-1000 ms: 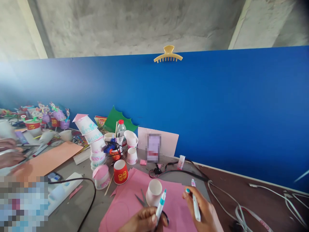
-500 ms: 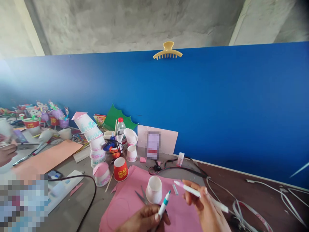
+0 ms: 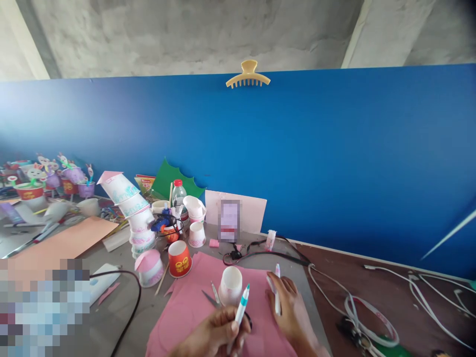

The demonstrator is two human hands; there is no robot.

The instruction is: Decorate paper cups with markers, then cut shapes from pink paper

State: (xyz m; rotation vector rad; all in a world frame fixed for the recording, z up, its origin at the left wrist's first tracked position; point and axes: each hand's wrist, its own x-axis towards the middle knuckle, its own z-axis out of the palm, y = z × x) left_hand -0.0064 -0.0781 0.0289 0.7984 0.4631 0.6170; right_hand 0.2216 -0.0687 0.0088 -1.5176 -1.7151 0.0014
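My left hand (image 3: 213, 331) is closed around a white marker with a teal band (image 3: 242, 304), its teal tip pointing up. Over the right side of the pink paper (image 3: 174, 317), my right hand (image 3: 292, 311) has its fingers curled down near the sheet. A white marker with a pink end (image 3: 277, 303) runs along its thumb side and looks held there; the fingertips are partly hidden. Just beyond my left hand a white paper cup (image 3: 231, 286) stands on the paper. Scissors (image 3: 210, 298) lie beside the cup, partly covered by it and my hand.
A leaning stack of decorated paper cups (image 3: 136, 208) stands left, near a red cup (image 3: 180, 259) and a pink-topped cup (image 3: 149, 270). A black cable (image 3: 138, 297) crosses the table. White cables (image 3: 349, 302) lie right. A blue partition (image 3: 334, 163) closes off the back.
My right hand has come down onto the pink paper with the pink-ended marker, which now points upward. My left hand keeps the teal marker raised. The whole view has shifted slightly.
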